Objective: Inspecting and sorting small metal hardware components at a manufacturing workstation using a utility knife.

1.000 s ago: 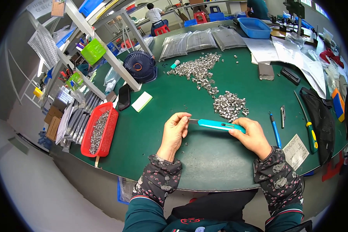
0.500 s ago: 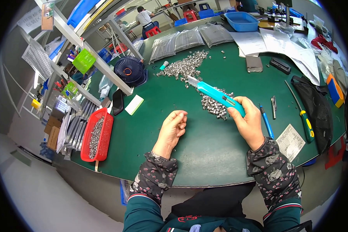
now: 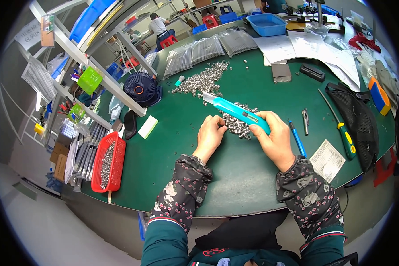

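A turquoise utility knife (image 3: 239, 113) lies in my right hand (image 3: 277, 141), which is closed round the rear of its handle. The blade is out and points to the far left, over the metal pieces. My left hand (image 3: 209, 136) is at the left edge of a smaller pile of short silvery metal tubes (image 3: 238, 127), fingers curled together. Whatever its fingertips hold is hidden. Behind the blade spreads a larger heap of the same pieces (image 3: 204, 80), with a small turquoise-capped item (image 3: 179, 80) at its left side.
On the left stand a red basket (image 3: 120, 166) of metal pieces, a phone (image 3: 130, 124) and a dark blue fan (image 3: 142, 88). To the right lie a blue pen (image 3: 298, 139), a screwdriver (image 3: 346, 141) and a black mesh bag (image 3: 357, 119). Bagged rods (image 3: 208, 48) lie at the back.
My left hand has moved right and farther away, up to the smaller pile. The knife stays in my right hand over the pieces. The whole view has shifted slightly.
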`<control>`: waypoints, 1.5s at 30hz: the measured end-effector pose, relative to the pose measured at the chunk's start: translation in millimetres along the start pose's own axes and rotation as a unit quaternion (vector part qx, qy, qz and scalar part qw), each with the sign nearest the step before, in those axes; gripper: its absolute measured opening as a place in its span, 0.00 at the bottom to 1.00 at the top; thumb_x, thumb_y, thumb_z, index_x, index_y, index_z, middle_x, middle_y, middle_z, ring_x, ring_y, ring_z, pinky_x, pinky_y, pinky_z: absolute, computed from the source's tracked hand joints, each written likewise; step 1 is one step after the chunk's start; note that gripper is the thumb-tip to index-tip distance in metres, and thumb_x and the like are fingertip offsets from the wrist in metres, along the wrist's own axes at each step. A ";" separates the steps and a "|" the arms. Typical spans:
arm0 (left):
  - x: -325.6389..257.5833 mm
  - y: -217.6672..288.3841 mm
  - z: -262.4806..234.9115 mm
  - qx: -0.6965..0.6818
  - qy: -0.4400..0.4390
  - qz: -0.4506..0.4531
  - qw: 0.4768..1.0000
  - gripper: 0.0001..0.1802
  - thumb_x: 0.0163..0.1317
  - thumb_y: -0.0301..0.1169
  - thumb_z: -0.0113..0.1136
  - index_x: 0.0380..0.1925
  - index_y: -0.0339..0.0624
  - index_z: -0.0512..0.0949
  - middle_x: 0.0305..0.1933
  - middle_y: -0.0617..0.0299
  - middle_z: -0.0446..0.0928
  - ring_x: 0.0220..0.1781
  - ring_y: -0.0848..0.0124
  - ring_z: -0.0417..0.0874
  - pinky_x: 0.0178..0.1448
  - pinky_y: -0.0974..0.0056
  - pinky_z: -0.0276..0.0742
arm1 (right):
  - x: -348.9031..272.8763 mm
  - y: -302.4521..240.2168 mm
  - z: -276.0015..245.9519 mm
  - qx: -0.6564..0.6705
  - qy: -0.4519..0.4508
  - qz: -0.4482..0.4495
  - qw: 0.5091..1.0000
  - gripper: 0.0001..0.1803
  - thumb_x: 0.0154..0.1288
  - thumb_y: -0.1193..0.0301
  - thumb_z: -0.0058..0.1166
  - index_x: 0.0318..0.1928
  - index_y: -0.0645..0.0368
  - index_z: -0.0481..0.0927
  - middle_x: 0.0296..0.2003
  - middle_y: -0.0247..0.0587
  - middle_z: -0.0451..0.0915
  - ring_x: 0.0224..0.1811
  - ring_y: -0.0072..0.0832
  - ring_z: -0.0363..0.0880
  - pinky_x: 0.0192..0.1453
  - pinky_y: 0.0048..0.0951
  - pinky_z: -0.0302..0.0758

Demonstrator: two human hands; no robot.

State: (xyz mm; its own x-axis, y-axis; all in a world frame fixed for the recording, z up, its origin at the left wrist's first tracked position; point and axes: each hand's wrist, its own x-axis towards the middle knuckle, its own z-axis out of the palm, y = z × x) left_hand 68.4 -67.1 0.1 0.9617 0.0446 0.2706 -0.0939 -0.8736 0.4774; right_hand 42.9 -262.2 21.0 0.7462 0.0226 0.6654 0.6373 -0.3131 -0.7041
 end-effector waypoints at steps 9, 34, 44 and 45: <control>-32.7 3.8 -44.0 -0.518 -0.098 -0.188 0.828 0.08 0.60 0.29 0.53 0.36 0.40 0.68 0.29 0.64 0.71 0.19 0.84 0.60 0.15 0.81 0.53 | -0.6 2.7 1.5 -0.002 -0.021 0.004 1.000 0.13 0.52 0.66 0.57 0.35 0.61 0.74 0.30 0.44 0.75 0.29 0.40 0.76 0.31 0.32 0.71; -60.2 -41.8 -47.3 -0.691 -0.011 -0.170 0.702 0.08 0.63 0.30 0.48 0.39 0.39 0.72 0.31 0.63 0.72 0.19 0.84 0.62 0.16 0.81 0.55 | -7.0 1.1 3.5 -0.028 -0.253 0.073 0.964 0.17 0.52 0.61 0.56 0.36 0.62 0.75 0.28 0.45 0.76 0.28 0.39 0.75 0.32 0.34 0.70; -61.8 -40.6 -46.7 -0.698 -0.020 -0.177 0.694 0.07 0.62 0.31 0.50 0.36 0.40 0.73 0.26 0.67 0.69 0.19 0.84 0.61 0.15 0.81 0.53 | -6.5 0.2 2.5 -0.023 -0.293 0.082 0.952 0.16 0.52 0.62 0.56 0.34 0.62 0.76 0.26 0.46 0.75 0.27 0.39 0.75 0.31 0.34 0.70; -61.8 -41.0 -46.2 -0.694 -0.026 -0.177 0.698 0.07 0.62 0.32 0.50 0.35 0.40 0.73 0.25 0.67 0.68 0.19 0.84 0.61 0.15 0.81 0.53 | -6.7 0.9 2.4 -0.031 -0.294 0.082 0.952 0.16 0.51 0.62 0.56 0.34 0.62 0.76 0.26 0.45 0.75 0.27 0.39 0.75 0.31 0.34 0.70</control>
State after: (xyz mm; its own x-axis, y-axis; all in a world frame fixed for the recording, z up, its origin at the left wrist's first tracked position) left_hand 1.0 -11.6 2.4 0.9925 0.0893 -0.0833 0.0278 0.4993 0.8660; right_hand 38.8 -260.4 15.3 0.8247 0.4908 0.2811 0.5041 -0.4124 -0.7588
